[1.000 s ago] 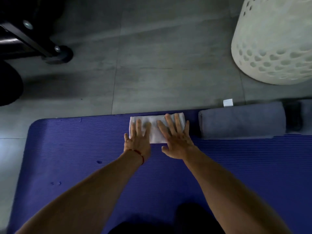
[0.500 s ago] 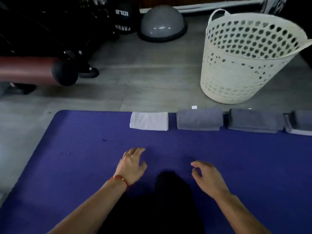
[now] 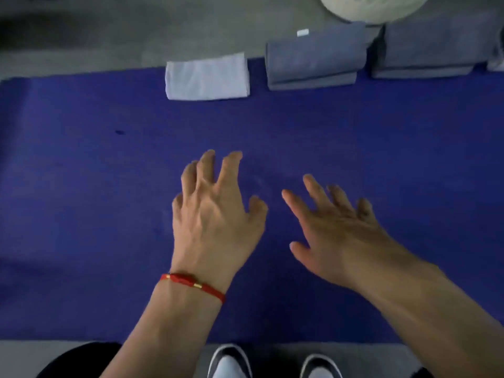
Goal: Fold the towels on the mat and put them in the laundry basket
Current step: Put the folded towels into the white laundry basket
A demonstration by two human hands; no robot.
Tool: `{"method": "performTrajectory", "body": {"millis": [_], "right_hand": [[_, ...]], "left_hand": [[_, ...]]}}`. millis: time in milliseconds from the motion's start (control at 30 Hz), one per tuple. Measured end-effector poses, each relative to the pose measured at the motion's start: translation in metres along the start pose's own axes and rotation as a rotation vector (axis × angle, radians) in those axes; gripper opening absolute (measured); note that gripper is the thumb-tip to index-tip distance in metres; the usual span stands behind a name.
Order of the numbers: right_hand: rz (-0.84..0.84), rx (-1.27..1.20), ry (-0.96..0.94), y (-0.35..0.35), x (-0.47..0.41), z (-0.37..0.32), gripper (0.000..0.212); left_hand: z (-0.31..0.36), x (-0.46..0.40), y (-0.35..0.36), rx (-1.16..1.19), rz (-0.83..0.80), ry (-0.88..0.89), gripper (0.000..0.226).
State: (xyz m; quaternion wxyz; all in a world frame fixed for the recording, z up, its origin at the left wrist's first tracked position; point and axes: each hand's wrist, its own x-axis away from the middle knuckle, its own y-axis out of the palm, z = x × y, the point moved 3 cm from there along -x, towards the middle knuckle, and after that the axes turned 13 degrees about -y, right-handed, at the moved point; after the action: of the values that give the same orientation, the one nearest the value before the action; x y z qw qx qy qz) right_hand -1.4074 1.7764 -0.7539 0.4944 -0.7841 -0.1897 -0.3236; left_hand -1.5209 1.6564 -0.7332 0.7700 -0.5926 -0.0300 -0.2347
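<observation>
What we cannot fully see

We get only the bottom rim of the laundry basket (image 3: 373, 8), cut by the top edge. The right-hand grey towel (image 3: 433, 50) runs off the right edge, with a pale scrap (image 3: 496, 62) beside it that is too clipped to identify. The shoes (image 3: 231, 362) are cropped below, and motion blur softens the right hand (image 3: 335, 227).
</observation>
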Motion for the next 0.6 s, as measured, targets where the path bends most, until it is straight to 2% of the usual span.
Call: {"method": "performTrajectory", "body": {"millis": [67,167,333,400,467,600], "right_hand": [[-0.024,-0.005,-0.024,0.011,0.024,-0.016,0.082],[0.006,-0.044,-0.046,0.030,0.052,-0.048,0.080],[0.351,-0.263,0.002,0.033,0.094,-0.091,0.061],[0.436,-0.324,0.038,0.029,0.130,-0.107,0.056],[0.453,-0.370,0.081,0.012,0.174,-0.125,0.055],[0.486,-0.352,0.068,-0.091,0.262,-0.164,0.059]], "left_hand": [[0.001,0.023,-0.011,0.046,0.009,0.010,0.066],[-0.005,0.051,-0.019,0.095,-0.059,-0.023,0.057],[-0.006,0.100,-0.054,0.178,-0.126,-0.095,0.047],[0.008,0.118,-0.090,0.170,-0.150,-0.056,0.049],[0.029,0.134,-0.142,0.123,-0.172,-0.015,0.051],[0.072,0.154,-0.278,0.057,-0.191,0.020,0.056]]}}
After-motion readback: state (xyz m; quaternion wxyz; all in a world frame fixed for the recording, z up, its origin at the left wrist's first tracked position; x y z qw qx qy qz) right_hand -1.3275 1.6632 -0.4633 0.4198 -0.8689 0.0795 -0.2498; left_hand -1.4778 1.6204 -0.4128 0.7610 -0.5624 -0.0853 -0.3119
